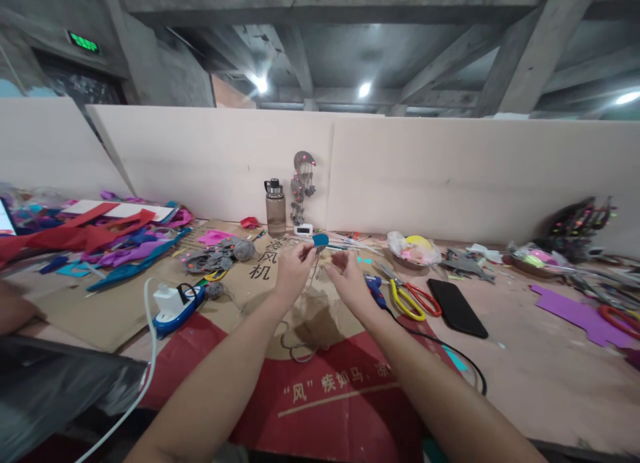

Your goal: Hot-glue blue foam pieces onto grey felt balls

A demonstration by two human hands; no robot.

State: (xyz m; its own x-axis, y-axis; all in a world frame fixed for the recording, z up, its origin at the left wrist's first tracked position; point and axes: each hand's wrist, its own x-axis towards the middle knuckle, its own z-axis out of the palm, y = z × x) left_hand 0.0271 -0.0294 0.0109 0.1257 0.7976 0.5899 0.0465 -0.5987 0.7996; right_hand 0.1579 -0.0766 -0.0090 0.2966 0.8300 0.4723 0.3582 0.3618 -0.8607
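My left hand (294, 268) is raised over the cardboard sheet (260, 276), its fingers pinched on a small blue felt piece (320, 241). A thin cord (300, 343) hangs from the hands down to a loop on the cardboard. Close to the right of it, my right hand (350, 279) has its fingers curled in a pinch, apparently on the same cord. A blue glue gun (374, 291) lies just right of my right hand.
Yellow and red scissors (413, 299) and a black phone (456, 307) lie to the right. A water bottle (275, 207) and a grey felt ornament (301, 183) stand at the back wall. A power strip (175, 306) and felt scraps (100, 239) lie left. Purple felt (580, 313) sits far right.
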